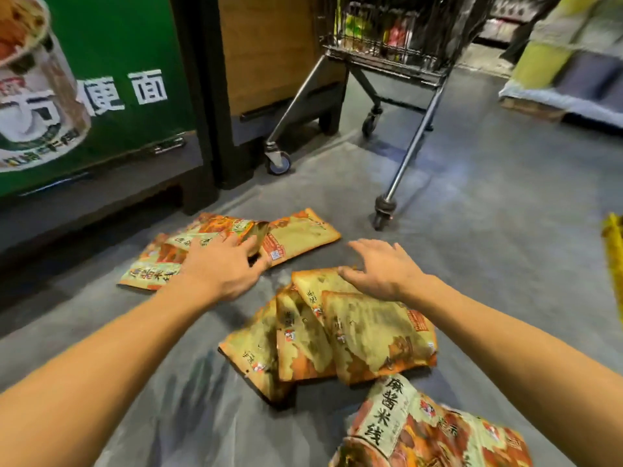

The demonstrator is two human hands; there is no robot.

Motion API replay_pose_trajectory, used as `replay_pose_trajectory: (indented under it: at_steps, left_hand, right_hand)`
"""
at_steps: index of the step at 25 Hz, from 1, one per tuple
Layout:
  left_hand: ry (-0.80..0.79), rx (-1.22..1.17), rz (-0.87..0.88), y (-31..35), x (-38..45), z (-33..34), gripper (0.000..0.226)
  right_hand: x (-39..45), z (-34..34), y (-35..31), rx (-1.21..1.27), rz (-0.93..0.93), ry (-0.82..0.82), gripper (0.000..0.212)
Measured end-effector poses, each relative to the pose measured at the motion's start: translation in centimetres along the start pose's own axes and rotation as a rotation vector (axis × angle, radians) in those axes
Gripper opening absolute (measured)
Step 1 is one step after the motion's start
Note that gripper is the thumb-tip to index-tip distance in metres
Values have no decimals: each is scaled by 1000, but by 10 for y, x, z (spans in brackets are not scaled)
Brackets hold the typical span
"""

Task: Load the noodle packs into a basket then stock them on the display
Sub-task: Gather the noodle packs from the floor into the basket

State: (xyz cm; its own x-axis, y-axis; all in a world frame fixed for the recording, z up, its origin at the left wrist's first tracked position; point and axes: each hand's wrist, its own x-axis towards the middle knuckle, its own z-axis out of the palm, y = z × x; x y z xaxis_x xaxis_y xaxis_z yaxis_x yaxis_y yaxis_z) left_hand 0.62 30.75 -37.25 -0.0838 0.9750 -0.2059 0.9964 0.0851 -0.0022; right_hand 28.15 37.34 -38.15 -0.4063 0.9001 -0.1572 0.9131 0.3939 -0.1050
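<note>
Early stage: noodle packs [367, 335] scattered on the floor [488, 264], none visibly loaded. Left hand [222, 264] grips a far pack [242, 230]; right hand [381, 267] spread, hovering over the near pile. Shopping cart [387, 38] behind; no basket or display stocking seen.

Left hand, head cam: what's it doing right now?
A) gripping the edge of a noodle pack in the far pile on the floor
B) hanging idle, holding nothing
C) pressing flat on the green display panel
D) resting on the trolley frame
A: the left hand has its fingers and thumb curled round the lifted edge of a noodle pack in the far pile on the floor.
</note>
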Motion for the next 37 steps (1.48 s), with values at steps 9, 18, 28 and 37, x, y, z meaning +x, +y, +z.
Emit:
replay_pose_trajectory:
  at_steps: [9,18,28,37]
  left_hand:
    - [-232,-252,92,111,101,91,77]
    - [-372,-342,88,161,170,103,77]
    - [-493,-731,-51,96,136,119,45]
    - [-448,-1059,-238,-2,76,112,30]
  right_hand:
    - [-8,102,104,83,5,-448,107]
    - [5,120,129,166,-41,-327,123]
    - [1,130,86,166,-135,-273,123]
    - [18,133,-11,74,-246,-254,117]
